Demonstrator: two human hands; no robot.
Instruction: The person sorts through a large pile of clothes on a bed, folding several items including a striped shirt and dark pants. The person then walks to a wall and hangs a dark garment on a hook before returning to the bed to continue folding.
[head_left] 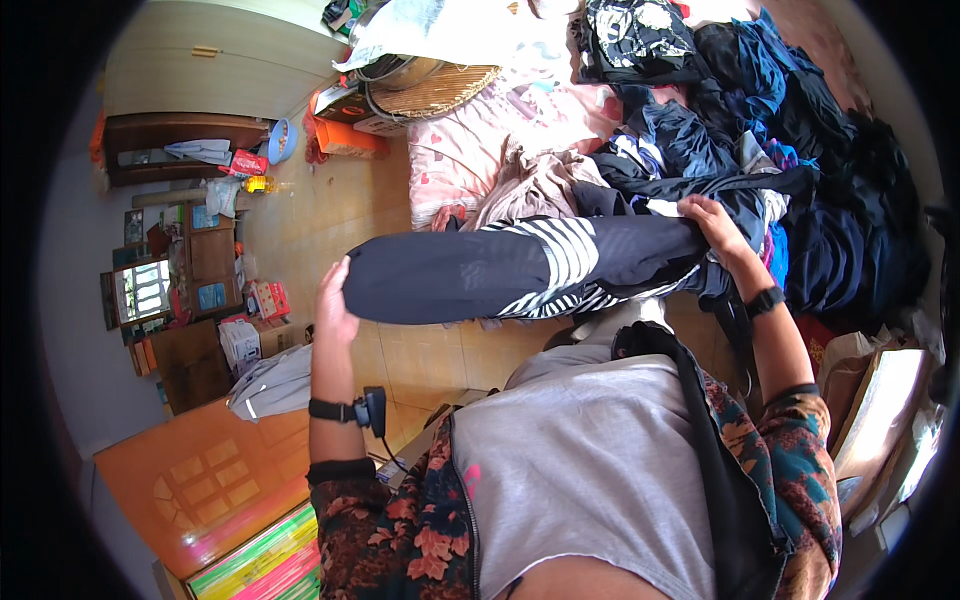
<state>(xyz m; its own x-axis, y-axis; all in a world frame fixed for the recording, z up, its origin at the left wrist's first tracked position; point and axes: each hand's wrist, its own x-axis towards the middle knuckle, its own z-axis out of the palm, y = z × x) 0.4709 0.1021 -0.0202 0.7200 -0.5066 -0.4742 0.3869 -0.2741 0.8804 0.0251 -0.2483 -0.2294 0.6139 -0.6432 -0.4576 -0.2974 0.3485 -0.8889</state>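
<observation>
A long dark garment (450, 275) with a band of black-and-white stripes is stretched out sideways in front of my body, folded lengthwise. My left hand (336, 302) grips its rounded left end, with the fingertips partly hidden along the edge. At the other end, my right hand (714, 226) holds the dark cloth with bent fingers. Behind and beside that hand lies a large heap of mostly dark clothes (690, 140). A beige-pink crumpled cloth (540, 185) is just beyond the garment's middle.
A bed with a pink heart-patterned sheet (450, 160) bears the clothes. Past its left corner stand an orange box (350, 140) and a round woven tray (435, 95). Further left are a blue basin (283, 142), a wooden cabinet (210, 240) and an orange wooden door panel (215, 480).
</observation>
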